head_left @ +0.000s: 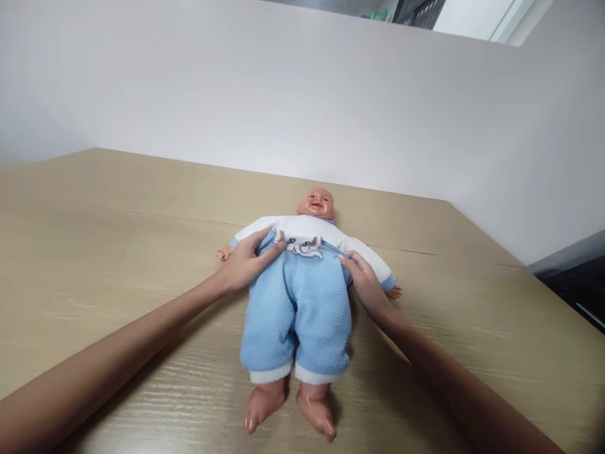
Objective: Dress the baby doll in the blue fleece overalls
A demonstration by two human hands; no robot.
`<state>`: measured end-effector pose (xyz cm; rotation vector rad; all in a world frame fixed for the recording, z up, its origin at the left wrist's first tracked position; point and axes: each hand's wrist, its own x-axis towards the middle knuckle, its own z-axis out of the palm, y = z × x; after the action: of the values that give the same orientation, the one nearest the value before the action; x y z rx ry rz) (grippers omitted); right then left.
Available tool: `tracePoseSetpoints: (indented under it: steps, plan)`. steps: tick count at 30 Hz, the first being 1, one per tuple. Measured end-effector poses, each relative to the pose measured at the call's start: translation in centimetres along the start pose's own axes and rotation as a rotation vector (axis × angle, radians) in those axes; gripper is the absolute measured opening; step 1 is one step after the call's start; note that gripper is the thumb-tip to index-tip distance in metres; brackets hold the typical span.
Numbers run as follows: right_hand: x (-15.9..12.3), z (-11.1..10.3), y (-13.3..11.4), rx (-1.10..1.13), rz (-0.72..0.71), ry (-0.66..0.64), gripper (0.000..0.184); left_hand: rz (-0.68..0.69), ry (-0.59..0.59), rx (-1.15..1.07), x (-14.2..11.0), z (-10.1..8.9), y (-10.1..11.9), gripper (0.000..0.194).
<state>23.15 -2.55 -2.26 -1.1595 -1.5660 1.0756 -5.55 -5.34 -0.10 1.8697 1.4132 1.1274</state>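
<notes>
A baby doll [316,203] lies on its back on the table, head away from me and bare feet toward me. It wears a white top [302,225] with blue cuffs and fleecy light-blue pants [295,296] with white hems. An animal face with eyes and ears decorates the front of the waist. My left hand [250,258] pinches the waistband at the doll's left-hand side in view, thumb on top. Across from it, my right hand [362,274] grips the waistband's other side between thumb and fingers. The fingers beneath the cloth are partly hidden.
The wood-grain table [142,214] spreads widely around the doll. A pale wall [236,88] rises behind its far edge, with an opening [472,19] at the top right. Something dark [576,284] stands beyond the table's right edge.
</notes>
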Motion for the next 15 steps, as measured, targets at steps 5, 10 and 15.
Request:
tracePoseSetpoints:
  steps: [5, 10, 15]
  plan:
    - [0.7, 0.0, -2.1, -0.252, -0.283, -0.090, 0.021, 0.106, -0.078, -0.006, 1.7, -0.1, 0.6, 0.043]
    - [2.1, -0.1, -0.1, -0.018, -0.044, -0.022, 0.030, -0.019, -0.112, -0.193, 1.9, -0.1, -0.6, 0.046]
    - [0.8, -0.5, 2.1, 0.109, 0.061, -0.044, 0.040, -0.127, -0.139, -0.393, 0.0, -0.6, -3.7, 0.042]
